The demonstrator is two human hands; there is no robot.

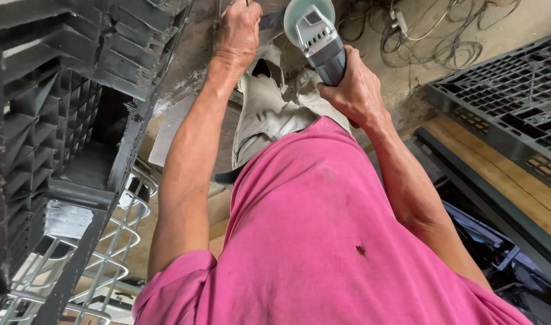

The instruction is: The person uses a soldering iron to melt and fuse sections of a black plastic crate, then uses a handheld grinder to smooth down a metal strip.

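The angle grinder sits up near the top middle of the view, grey body with its pale disc pointed down toward the concrete floor. The right hand has its fingers wrapped tight around the grinder's body. The left hand is just beside it, fist closed on a dark metal piece right next to the disc, though honestly I can't tell exactly what that piece is. Pink shirt fills the bottom. Dark plastic pallets are off to the right, stacked black crates on the left, tangled cables farther back.
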